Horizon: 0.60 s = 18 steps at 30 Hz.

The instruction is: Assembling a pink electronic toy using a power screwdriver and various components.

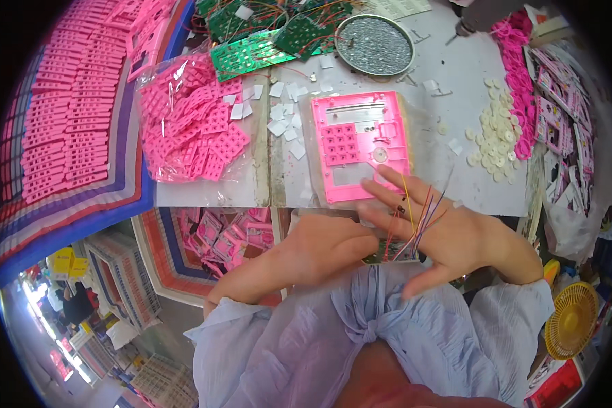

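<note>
My left hand [326,248] is closed low in front of my body, its fingers curled at the edge of what looks like a small green circuit board [372,258], mostly hidden. Thin red, yellow, purple and white wires [420,228] rise from there past my right hand [459,238]. That hand is open with its fingers spread, the upper fingertips over the lower right corner of a pink plastic case [350,178]. Inside the case sit a pink keypad piece [341,144], a metallic strip and a round white part [379,155]. The case lies on a clear plastic bag.
Green circuit boards [248,56] with wires and a round tin of small metal parts [374,46] stand at the back. Left is a bag of pink keypads [194,119]; right, white discs [498,132] and pink cords [517,81]. A power screwdriver [476,19] hangs above.
</note>
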Motion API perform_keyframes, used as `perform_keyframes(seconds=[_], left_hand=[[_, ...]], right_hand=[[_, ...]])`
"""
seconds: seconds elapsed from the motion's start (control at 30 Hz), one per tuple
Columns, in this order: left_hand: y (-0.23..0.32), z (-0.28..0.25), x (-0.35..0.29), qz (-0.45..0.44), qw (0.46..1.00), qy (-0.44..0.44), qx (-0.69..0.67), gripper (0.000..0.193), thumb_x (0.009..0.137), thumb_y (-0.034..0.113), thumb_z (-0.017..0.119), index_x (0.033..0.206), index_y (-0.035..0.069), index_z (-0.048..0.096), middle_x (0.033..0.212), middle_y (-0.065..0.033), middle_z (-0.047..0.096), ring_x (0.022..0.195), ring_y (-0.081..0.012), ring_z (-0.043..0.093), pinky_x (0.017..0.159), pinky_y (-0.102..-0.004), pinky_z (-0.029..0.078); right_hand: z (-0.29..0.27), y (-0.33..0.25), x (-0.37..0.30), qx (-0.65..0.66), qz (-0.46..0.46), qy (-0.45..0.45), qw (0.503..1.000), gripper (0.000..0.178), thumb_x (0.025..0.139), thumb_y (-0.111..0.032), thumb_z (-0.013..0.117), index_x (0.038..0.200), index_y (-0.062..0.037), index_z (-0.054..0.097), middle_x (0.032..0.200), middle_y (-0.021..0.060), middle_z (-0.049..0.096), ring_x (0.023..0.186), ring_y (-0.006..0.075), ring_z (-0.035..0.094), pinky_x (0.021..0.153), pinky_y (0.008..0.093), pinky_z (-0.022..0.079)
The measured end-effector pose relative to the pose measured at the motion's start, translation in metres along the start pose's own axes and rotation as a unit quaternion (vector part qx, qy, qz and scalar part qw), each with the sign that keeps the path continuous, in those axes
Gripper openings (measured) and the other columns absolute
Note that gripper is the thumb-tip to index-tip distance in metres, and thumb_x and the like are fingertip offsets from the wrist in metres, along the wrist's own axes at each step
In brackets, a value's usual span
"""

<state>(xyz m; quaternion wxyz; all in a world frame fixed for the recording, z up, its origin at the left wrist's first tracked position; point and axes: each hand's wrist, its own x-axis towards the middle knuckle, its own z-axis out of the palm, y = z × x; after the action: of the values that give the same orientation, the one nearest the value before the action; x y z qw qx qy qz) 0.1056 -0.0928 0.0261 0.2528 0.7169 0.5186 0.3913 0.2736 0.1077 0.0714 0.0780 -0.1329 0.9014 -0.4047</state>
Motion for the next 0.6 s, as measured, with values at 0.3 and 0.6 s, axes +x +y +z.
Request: perform_keyframes(seconds=[0.3, 0.6], left_hand=[[-0.001, 0.028, -0.026, -0.329, 0.768, 0.154, -0.528, 0.054, 0.100, 0.006, 0.052, 0.150, 0.006, 0.032, 0.146, -0.0167, 0.045, 0.127, -0.0270, 0.052, 0.092, -0.0364, 0.051], [0.003, 0.026, -0.046, -0.331, 0.776, 0.212, -0.494, 0.071, 0.096, 0.004, 0.055, 0.157, 0.005, 0.018, 0.152, -0.0233, 0.039, 0.140, -0.0321, 0.041, 0.112, -0.0446, 0.037]], right_hand=[[0.010, 0.046, 0.049, 0.166, 0.075, 0.174, 0.968, 0.029, 0.091, -0.011, 0.067, 0.119, -0.0026, 0.066, 0.103, 0.0127, 0.071, 0.081, 0.0186, 0.069, 0.075, 0.0288, 0.054], [0.009, 0.091, 0.091, 0.066, 0.141, 0.173, 0.973, 0.035, 0.086, -0.020, 0.071, 0.115, -0.0024, 0.063, 0.084, 0.0181, 0.069, 0.078, 0.0324, 0.069, 0.068, 0.0404, 0.052]])
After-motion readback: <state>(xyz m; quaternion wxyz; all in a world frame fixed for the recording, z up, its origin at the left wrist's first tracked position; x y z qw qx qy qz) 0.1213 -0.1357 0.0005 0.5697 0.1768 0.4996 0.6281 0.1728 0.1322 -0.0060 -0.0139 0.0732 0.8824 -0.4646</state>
